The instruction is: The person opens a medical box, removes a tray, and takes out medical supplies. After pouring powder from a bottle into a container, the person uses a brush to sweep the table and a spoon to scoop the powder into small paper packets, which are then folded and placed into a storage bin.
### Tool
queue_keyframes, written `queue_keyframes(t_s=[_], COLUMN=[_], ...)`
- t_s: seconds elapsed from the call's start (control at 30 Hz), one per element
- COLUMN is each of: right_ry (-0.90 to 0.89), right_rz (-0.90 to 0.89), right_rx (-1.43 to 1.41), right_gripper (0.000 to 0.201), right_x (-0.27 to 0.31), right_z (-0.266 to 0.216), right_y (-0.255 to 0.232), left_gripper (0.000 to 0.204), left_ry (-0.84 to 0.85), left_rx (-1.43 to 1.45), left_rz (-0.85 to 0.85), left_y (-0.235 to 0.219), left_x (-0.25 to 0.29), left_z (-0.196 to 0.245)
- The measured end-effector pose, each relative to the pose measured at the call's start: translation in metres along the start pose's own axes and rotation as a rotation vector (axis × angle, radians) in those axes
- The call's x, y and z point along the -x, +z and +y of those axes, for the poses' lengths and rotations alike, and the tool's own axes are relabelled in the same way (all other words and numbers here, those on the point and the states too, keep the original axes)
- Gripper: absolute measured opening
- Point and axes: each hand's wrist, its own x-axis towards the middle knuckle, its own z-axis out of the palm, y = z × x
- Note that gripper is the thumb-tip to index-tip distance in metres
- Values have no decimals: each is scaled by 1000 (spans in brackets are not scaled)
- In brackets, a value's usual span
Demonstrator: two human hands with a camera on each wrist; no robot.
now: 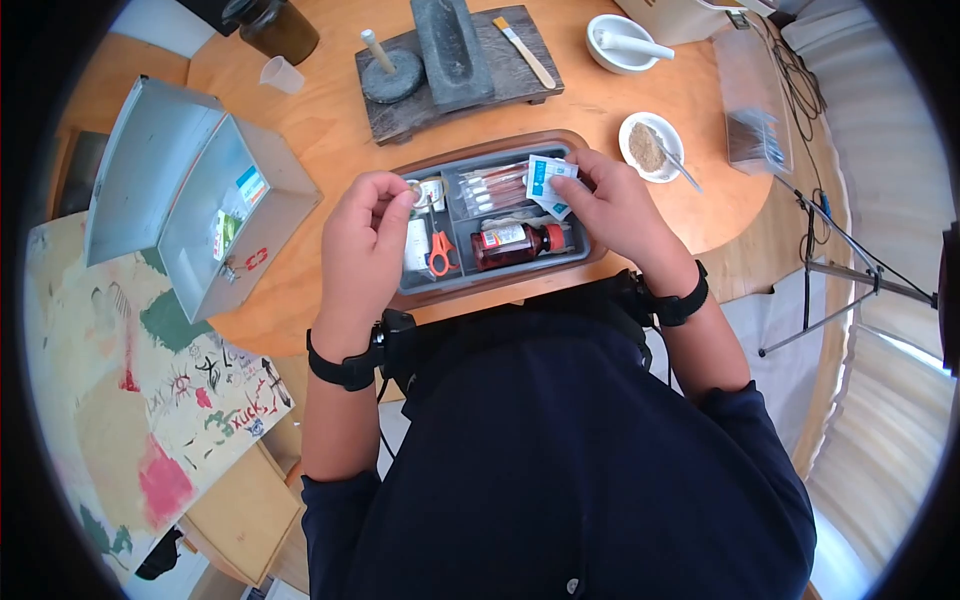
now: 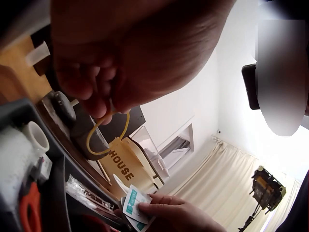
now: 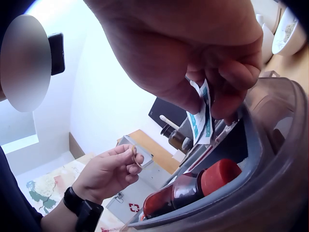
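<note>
Between the fingertips of my left hand (image 1: 366,235) a thin yellow rubber band (image 2: 89,143) is pinched, its loop hanging down. My right hand (image 1: 615,203) holds a few small white and teal sachets (image 1: 541,178) between thumb and fingers, over the right part of a grey divided tray (image 1: 451,207) with a brown rim. Inside the tray lie orange-handled scissors (image 1: 440,256), bagged cotton swabs (image 1: 492,188) and a dark red bottle (image 1: 500,247) with a red cap. A white tape roll (image 2: 36,137) sits in the left compartment, beneath my left hand.
A metal box (image 1: 285,170) with its lid raised stands left of the tray. Behind are a dark wooden board (image 1: 400,128) with stone grinding pieces and a brush (image 1: 525,55). To the right are a white mortar (image 1: 612,62) with pestle and a bowl (image 1: 668,172) of brown powder.
</note>
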Motion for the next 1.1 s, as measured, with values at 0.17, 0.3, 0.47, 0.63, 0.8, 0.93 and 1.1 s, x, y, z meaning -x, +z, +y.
queue_keyframes(t_s=[0.17,0.3,0.47,0.63,0.8,0.93,1.1], right_ry=[65,192,181,177,172,119,138], right_rz=[49,-6,-14,-107,-172,-124,-155], right_rx=[-306,-642,-685,-656,-595,-611,-565], right_gripper=[25,19,17,20,32,27,29], right_x=[2,5,10,16,19,13,4], right_z=[-7,-13,-16,-33,-38,-23,-33], right_y=[-4,-13,-11,-1,10,17,22], left_gripper=[8,20,30,41,39,33,31], left_ry=[-24,112,218,-105,-90,13,-29], left_rx=[156,-93,-184,535,599,339,353], left_rz=[25,-103,-86,-248,-69,-17,35], left_y=[0,23,51,64,72,64,55], left_x=[-5,-17,-17,-13,-4,0,6], left_z=[-1,-13,6,20,-6,-1,5])
